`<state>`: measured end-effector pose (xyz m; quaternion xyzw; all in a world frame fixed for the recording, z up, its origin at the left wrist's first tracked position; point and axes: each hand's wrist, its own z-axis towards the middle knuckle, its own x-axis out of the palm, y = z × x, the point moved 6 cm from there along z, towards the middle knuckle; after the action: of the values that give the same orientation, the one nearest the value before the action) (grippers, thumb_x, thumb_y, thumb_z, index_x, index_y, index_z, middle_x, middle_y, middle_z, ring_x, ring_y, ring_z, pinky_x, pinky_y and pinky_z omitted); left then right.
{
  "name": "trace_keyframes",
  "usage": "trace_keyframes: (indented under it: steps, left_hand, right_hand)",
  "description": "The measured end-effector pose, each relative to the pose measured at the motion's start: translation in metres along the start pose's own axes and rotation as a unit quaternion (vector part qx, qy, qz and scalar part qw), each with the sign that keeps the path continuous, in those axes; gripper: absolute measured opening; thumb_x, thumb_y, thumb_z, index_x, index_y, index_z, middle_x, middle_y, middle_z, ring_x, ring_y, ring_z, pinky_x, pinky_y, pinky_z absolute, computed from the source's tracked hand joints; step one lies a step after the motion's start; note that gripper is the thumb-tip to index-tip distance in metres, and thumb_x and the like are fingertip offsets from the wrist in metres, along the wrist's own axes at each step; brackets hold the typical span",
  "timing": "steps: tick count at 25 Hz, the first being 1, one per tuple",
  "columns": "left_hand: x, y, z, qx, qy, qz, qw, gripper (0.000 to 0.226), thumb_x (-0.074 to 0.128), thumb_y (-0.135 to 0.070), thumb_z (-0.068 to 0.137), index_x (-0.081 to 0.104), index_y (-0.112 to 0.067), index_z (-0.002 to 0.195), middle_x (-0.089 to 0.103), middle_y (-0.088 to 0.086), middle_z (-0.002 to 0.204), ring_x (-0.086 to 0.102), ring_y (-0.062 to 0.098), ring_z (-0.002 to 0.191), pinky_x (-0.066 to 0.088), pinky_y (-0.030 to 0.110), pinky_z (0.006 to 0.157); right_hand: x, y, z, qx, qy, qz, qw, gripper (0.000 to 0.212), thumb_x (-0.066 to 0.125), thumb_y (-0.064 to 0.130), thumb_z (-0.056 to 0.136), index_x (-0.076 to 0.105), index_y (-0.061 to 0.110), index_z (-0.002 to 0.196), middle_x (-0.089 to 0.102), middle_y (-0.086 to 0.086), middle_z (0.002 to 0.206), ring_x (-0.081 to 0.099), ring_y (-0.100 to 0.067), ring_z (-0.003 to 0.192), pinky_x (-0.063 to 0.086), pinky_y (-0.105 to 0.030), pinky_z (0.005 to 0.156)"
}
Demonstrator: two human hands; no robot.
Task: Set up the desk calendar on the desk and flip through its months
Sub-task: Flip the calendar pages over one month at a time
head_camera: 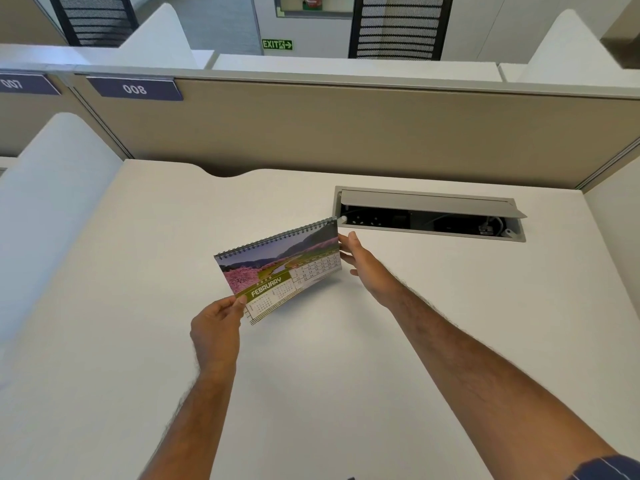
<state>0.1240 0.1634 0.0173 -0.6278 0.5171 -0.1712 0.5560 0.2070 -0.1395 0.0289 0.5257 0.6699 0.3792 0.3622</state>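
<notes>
Two bare hands are working on one thing. The left hand point(215, 327) is pinching the lower left corner of the spiral-bound desk calendar with a landscape photograph and a green February banner point(278, 270), thumb on the printed face and the other fingers hidden behind the card. The right hand point(363, 263) is reaching to the calendar's right edge with its fingers spread and loose, fingertips touching or just beside that edge; whether they are pressing on it cannot be told. The calendar is tilting, its wire-bound top edge leaning away from the person and its left end nearer than its right, and a faint shadow is falling under it on the white laminate desk point(346, 358). It is sitting in the middle of the desk, well clear of the front edge; whether its base is resting on the surface or being held just above is unclear.

Behind it, toward the back edge and to the right, the grey cable hatch point(429, 213) is standing open. A beige partition panel point(346, 133) is closing off the back edge.

The calendar is probably light and fairly stiff in its card base, while the single pages are thin and bendable, liable to crease or tear at the wire. Holding the base by its two short edges looks soundest, with pages lifted from a lower corner and turned over the spiral.
</notes>
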Motion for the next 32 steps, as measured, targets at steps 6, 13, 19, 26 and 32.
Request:
trace_keyframes:
  steps: [6,13,19,26,32]
  left_hand:
    - [0.003,-0.005,-0.004,0.024,0.022,-0.001,0.999,0.007,0.072,-0.034,0.102,0.074,-0.028,0.105,0.08,-0.002,0.113,0.074,0.026,0.109,0.059,0.019,0.067]
    - [0.009,-0.031,-0.015,0.009,0.164,-0.205,0.965,0.035,0.049,-0.05,0.109,0.072,-0.024,0.116,0.083,0.009,0.112,0.081,0.021,0.093,0.065,0.032,0.074]
    - [0.002,-0.072,-0.004,0.014,0.19,-0.342,0.92,0.07,0.036,-0.072,0.103,0.073,-0.018,0.128,0.08,0.015,0.117,0.075,0.027,0.107,0.06,0.039,0.089]
    - [0.008,-0.079,0.007,0.04,0.214,-0.258,0.941,0.092,0.033,-0.088,0.09,0.062,-0.023,0.148,0.076,0.022,0.129,0.071,0.026,0.107,0.053,0.048,0.101]
    - [0.005,-0.059,0.013,0.053,0.171,-0.28,0.943,0.076,0.036,-0.078,0.101,0.066,-0.02,0.14,0.08,0.014,0.109,0.07,0.021,0.092,0.061,0.035,0.084]
  right_hand:
    - [-0.002,-0.003,0.002,0.003,-0.008,0.002,1.0,0.061,0.008,0.061,0.109,0.046,0.042,0.152,0.052,0.01,0.15,0.045,-0.013,0.141,0.023,-0.053,0.126]
    - [-0.002,-0.008,0.002,0.028,-0.033,0.024,0.999,0.068,0.01,0.064,0.108,0.059,0.035,0.146,0.071,0.001,0.138,0.064,-0.021,0.126,0.038,-0.05,0.12]
    - [-0.003,-0.006,-0.003,0.011,-0.029,0.045,0.999,0.063,0.011,0.06,0.11,0.054,0.035,0.148,0.059,0.004,0.152,0.048,-0.018,0.145,0.029,-0.054,0.124]
    - [-0.002,-0.003,-0.001,0.009,-0.019,0.026,0.999,0.064,0.006,0.056,0.111,0.04,0.034,0.16,0.043,0.004,0.165,0.038,-0.02,0.153,0.021,-0.06,0.126]
    - [-0.002,-0.005,0.001,0.002,-0.011,0.013,1.0,0.06,0.007,0.061,0.109,0.043,0.044,0.154,0.048,0.014,0.156,0.044,-0.011,0.142,0.023,-0.057,0.125]
